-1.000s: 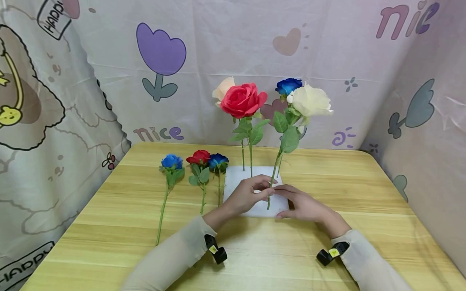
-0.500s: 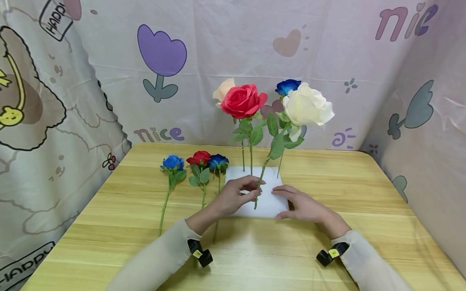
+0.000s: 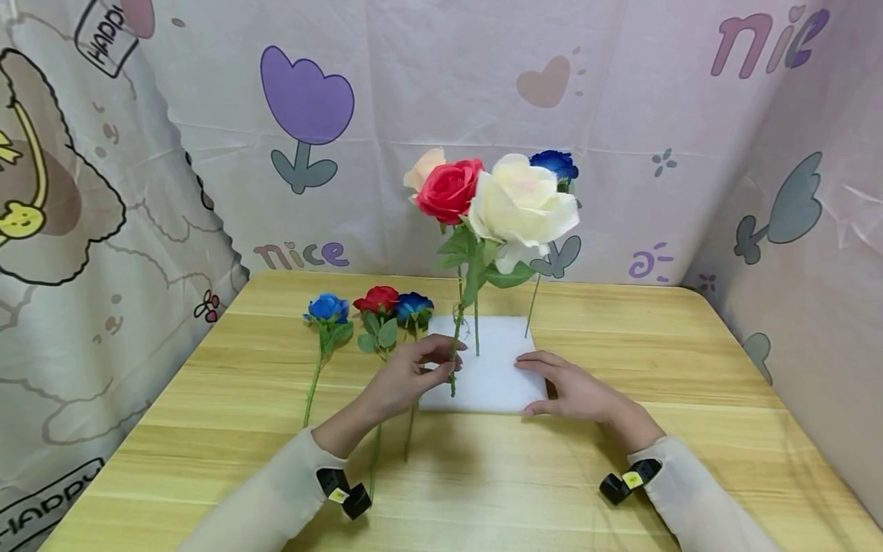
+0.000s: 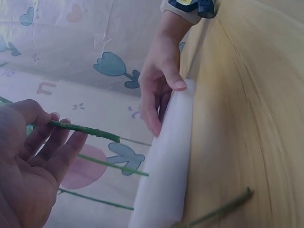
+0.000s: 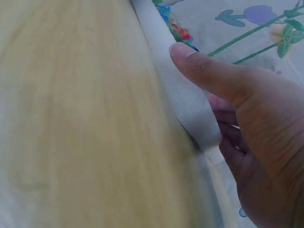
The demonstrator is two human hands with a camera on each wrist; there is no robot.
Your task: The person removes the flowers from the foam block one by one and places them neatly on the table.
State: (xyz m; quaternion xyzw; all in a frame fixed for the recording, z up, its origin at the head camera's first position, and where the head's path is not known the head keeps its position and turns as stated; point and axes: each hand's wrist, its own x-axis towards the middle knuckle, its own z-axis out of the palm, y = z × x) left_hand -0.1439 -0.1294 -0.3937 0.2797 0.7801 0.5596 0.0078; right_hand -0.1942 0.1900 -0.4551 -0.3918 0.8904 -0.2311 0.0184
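Observation:
My left hand (image 3: pixel 407 374) pinches the stem of a white rose (image 3: pixel 523 203) between thumb and fingers. The rose's bloom leans to the right, and the cut end of its stem (image 4: pixel 107 135) is free, pointing at the white foam board (image 3: pixel 493 387). At the board's right front corner, my right hand (image 3: pixel 576 387) holds it, thumb (image 5: pixel 190 57) along the front edge and fingers on the far side. Standing in the board are a large red rose (image 3: pixel 444 192), a peach rose (image 3: pixel 422 170) and a dark blue rose (image 3: pixel 555 164). The white bloom partly covers the red one.
Left of the board, a light blue rose (image 3: pixel 327 308), a smaller red rose (image 3: pixel 376 299) and another dark blue rose (image 3: pixel 414 305) lie on the wooden table (image 3: pixel 655 337). My left forearm passes over their stems. A printed cloth (image 3: pixel 441 77) hangs behind the table.
My left hand has carried the white rose leftward across the board, its bloom now in front of the red one. The left hand has parted from the right, which stays at the board's corner.

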